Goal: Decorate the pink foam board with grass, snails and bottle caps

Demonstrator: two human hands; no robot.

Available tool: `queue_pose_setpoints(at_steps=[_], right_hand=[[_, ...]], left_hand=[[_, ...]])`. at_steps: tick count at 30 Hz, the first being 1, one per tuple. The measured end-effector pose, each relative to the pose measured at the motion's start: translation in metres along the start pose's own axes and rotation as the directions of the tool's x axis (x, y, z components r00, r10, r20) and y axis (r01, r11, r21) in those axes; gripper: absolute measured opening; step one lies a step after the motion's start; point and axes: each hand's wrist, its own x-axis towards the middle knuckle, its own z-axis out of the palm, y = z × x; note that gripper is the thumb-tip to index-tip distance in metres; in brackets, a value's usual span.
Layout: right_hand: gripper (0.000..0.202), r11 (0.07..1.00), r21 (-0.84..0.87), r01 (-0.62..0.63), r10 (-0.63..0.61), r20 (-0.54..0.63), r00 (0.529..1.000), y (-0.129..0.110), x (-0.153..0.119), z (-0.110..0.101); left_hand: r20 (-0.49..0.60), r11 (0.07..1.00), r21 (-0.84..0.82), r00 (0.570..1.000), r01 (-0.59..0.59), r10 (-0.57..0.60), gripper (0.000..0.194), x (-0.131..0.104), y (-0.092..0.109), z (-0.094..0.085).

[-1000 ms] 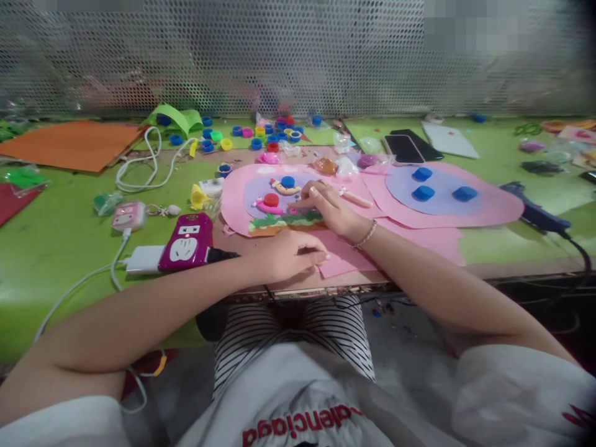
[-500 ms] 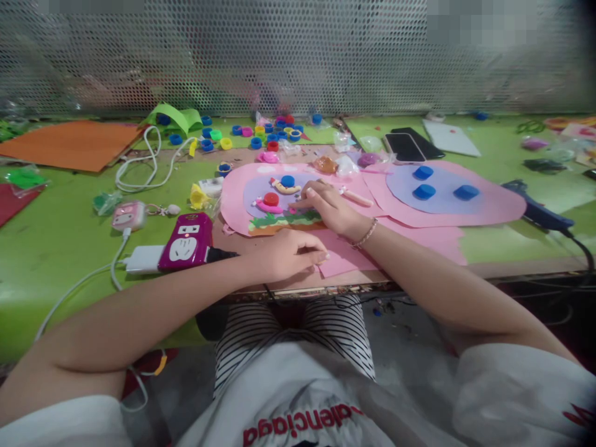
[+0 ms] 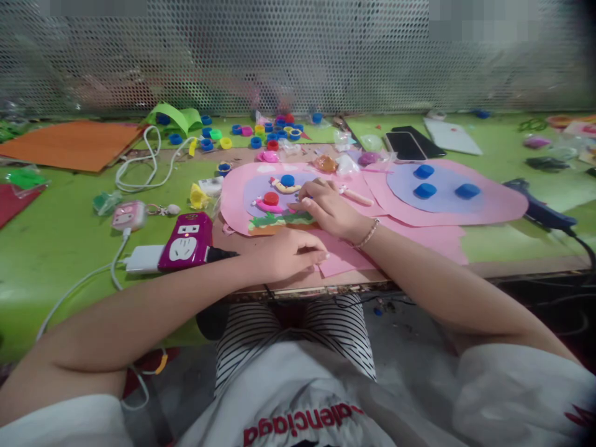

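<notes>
My right hand [image 3: 328,210] reaches over the pink paper sheet [image 3: 233,217], one finger stretched down onto its light purple oval [image 3: 251,192] beside a pink clay snail [image 3: 267,203] with a red bottle cap. It grips nothing that shows. Above that snail lies a cream clay snail [image 3: 285,186] with a blue bottle cap. A green and brown clay strip [image 3: 267,225] runs along the oval's lower edge. Near the table's front edge rests my left hand [image 3: 291,256], its fingers curled in and tips together; whatever they may hold is hidden.
Right of my hand lies a pale clay stick [image 3: 357,196]. A second pink sheet [image 3: 498,192] carries three blue caps. A glue gun [image 3: 542,211] lies beyond it. Left are a purple power socket [image 3: 186,242] and white cable [image 3: 135,180]. Several loose caps [image 3: 279,133] and a phone [image 3: 405,146] lie behind.
My right hand has shifted slightly left and down, and its finger now covers a small pink bit that showed before. My left hand has stayed in place.
</notes>
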Motion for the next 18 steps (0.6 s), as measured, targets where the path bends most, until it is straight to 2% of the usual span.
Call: queue_pose_setpoints(at_steps=[5, 12, 18], right_hand=[[0.075, 1.000, 0.009, 0.000, 0.000, -0.013, 1.000, 0.0002, 0.0001, 0.0002], [0.074, 0.999, -0.002, -0.039, 0.039, -0.089, 0.995, 0.0028, -0.0017, -0.0051], [0.076, 1.000, -0.016, -0.020, 0.019, -0.047, 0.999, -0.0003, -0.0020, -0.0058]], left_hand=[[0.008, 1.000, -0.003, 1.000, -0.004, 0.004, 0.022, 0.0001, -0.0007, -0.0004], [0.008, 1.000, -0.001, 1.000, -0.019, 0.019, 0.024, -0.0001, -0.0020, -0.0011], [0.010, 1.000, 0.004, 1.000, -0.010, 0.010, 0.024, -0.0005, -0.0014, -0.0012]])
